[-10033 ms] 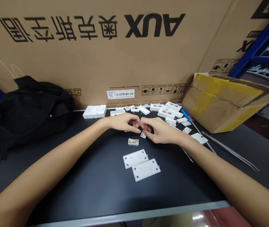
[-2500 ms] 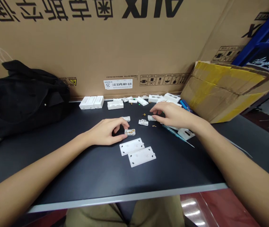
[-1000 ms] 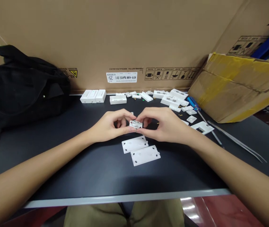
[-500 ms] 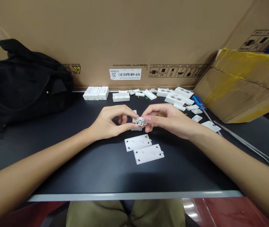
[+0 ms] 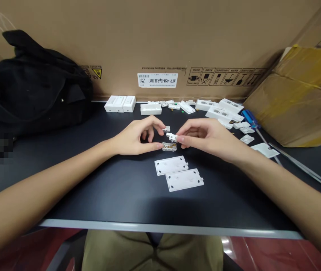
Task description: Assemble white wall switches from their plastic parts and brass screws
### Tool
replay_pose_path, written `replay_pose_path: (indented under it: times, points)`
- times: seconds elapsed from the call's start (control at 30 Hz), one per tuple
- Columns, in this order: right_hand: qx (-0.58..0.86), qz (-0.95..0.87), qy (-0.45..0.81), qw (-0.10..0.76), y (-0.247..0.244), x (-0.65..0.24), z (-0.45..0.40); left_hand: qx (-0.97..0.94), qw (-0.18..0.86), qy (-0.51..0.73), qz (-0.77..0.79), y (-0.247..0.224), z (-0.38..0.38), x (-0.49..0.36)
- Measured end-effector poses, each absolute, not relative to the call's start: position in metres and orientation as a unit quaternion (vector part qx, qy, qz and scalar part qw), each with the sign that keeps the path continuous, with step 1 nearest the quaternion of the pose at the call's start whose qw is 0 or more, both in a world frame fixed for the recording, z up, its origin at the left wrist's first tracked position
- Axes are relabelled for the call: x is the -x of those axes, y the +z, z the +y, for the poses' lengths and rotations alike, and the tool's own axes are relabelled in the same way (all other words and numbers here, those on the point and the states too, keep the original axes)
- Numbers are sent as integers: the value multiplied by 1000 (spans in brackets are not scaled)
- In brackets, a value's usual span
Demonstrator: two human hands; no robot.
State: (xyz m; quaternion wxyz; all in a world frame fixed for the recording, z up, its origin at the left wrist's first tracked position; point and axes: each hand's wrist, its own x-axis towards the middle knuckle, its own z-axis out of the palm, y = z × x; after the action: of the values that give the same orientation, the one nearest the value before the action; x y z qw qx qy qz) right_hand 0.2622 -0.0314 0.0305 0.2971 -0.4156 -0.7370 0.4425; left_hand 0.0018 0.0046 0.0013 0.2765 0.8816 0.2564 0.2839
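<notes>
A small white plastic part (image 5: 172,137) is pinched between the thumb and fingers of my right hand (image 5: 205,137), held above the table. My left hand (image 5: 137,136) is open, thumb and index finger spread apart. Its thumb tip is at the left end of a small white housing (image 5: 169,147) with brass-coloured metal pieces inside. Near its index fingertip is another small white piece (image 5: 166,128); whether the finger touches it, I cannot tell. Nearer to me lie two flat white cover plates, the upper one (image 5: 171,165) and the lower one (image 5: 184,180), with dark holes at their corners.
At the back stand white boxes (image 5: 120,104) and a long white case (image 5: 151,109). Several white casings (image 5: 219,111) are piled at the right, near a blue-handled screwdriver (image 5: 250,118) and metal tweezers (image 5: 304,167). A black bag (image 5: 36,86) is left, a taped carton (image 5: 295,98) right.
My hands have drawn apart. My left hand has let go of the small white part, which stays in my right hand. The housing beneath now shows. The camera view has shifted slightly.
</notes>
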Motion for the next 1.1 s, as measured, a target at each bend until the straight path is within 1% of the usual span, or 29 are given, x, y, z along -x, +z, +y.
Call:
replay_pose_path:
  times: [0.23,0.77,0.93,1.1]
  points:
    - [415,-786,354,292,25,-260,-32,-882,295,258,260,-3,6,-4]
    - [404,-846,230,261,19,-260,-30,-880,295,268,257,-9,6,-5]
    - [396,-860,202,251,19,-261,-31,-887,279,271,250,-9,6,-6]
    - [388,-874,177,232,19,-261,-30,-901,240,264,244,-7,6,-4]
